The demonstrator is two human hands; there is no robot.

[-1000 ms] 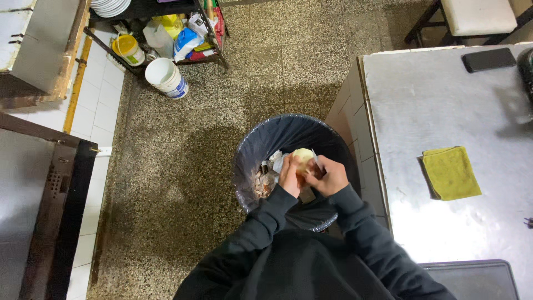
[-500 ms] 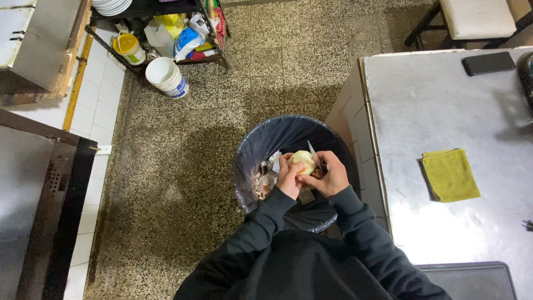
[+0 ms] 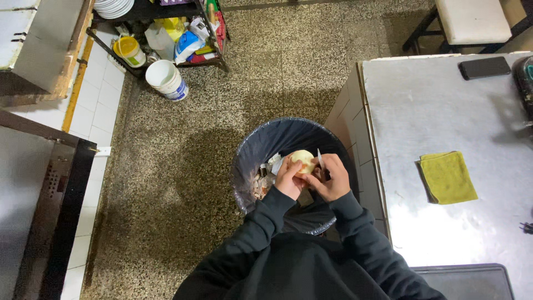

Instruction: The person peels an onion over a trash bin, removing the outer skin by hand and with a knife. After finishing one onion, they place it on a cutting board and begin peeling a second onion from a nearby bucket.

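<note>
Left hand [image 3: 288, 179] cups a peeled onion [image 3: 303, 160] above the bin [image 3: 250, 161]; right hand [image 3: 332, 179] grips a knife [image 3: 320, 161].

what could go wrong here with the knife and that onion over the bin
1. The right hand works a small knife right beside the left hand that cups the pale onion; a slip could nick those fingers.
2. The onion is held over the open black-lined bin, so a loose grip may drop it among the scraps.
</note>
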